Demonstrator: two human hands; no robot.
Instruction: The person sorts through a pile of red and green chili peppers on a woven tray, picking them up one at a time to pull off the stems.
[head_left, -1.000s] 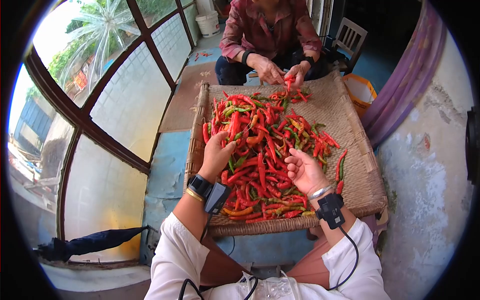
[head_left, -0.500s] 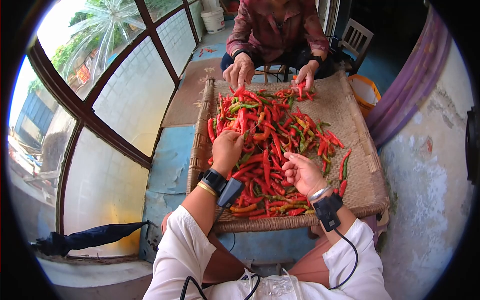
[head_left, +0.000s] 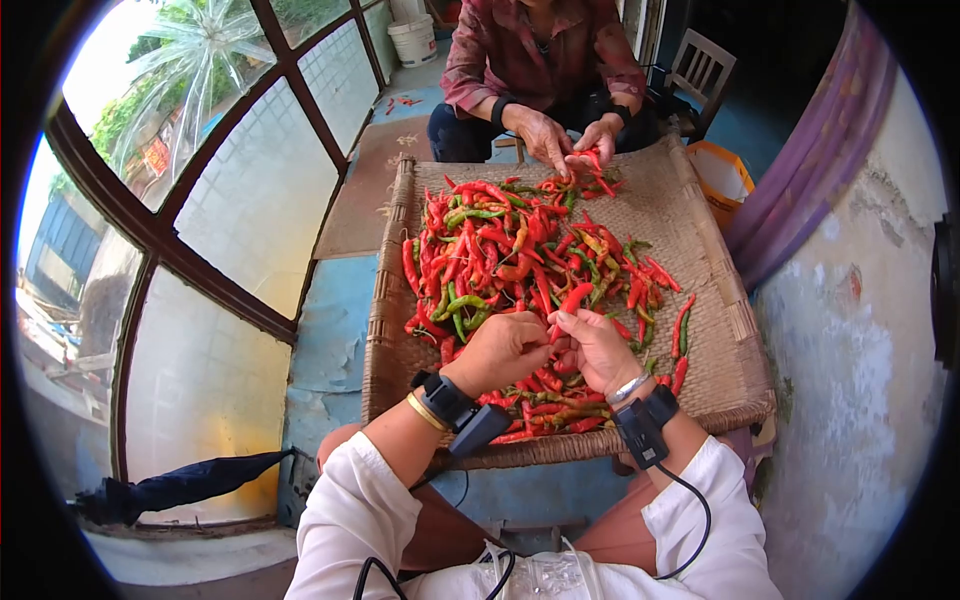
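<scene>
My right hand (head_left: 600, 352) is closed on a red chili pepper (head_left: 573, 298), whose rounded upper part sticks up above the thumb. Close against it, the curled fingers of my left hand (head_left: 503, 352) pinch at the pepper's lower end, which the fingers mostly hide. Both hands are above the near part of a heap of chili peppers (head_left: 480, 240), mostly red with some green and mottled ones. The heap lies on a woven tray (head_left: 690, 215) with a raised rim.
Across the tray, another person's hands (head_left: 575, 140) hold several red peppers. An orange-edged bag (head_left: 720, 180) stands beside the tray's right side, near a purple curtain (head_left: 810, 190). Glazed windows line the left, with a folded dark umbrella (head_left: 190, 482) below. A white bucket (head_left: 412, 42) stands farther back.
My left hand has come from the heap down and right to meet my right hand, where a red pepper now shows. The other person's hands have moved together.
</scene>
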